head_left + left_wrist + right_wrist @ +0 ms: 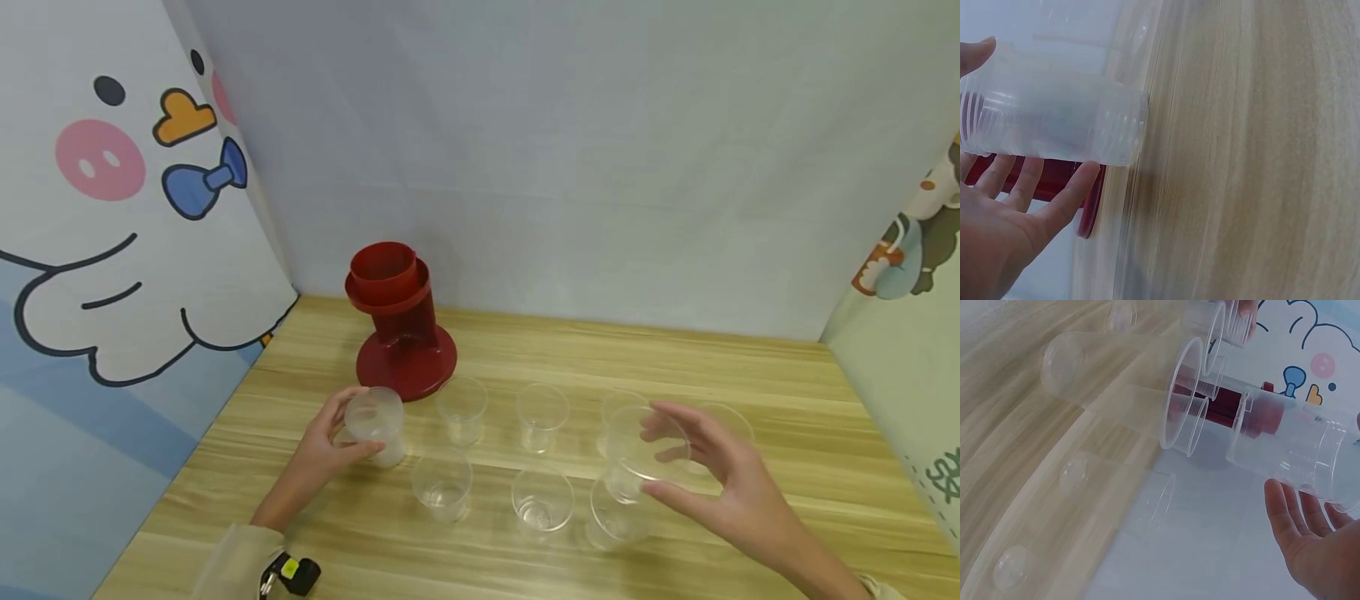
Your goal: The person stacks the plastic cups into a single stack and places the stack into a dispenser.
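Note:
My left hand (318, 454) is curled round a stack of nested clear plastic cups (375, 421) on the left of the table; the left wrist view shows its fingers (1063, 203) along one side of the stack (1066, 119). On the right, my right hand (738, 487) holds a clear cup (647, 446) by its upper part, above the standing cups. The right wrist view has that cup (1285, 447) between thumb and fingers (1297, 515). Several single clear cups stand mouth up in two rows between the hands, such as one at the front (542, 504) and one behind (542, 417).
A red cylindrical stand (408, 362) with a round base is behind the stack, near the back wall (562, 167). Cartoon-printed cloth (150, 233) hangs at the left, and another printed panel (892, 333) at the right. Wood-grain tabletop (322, 533) lies under everything.

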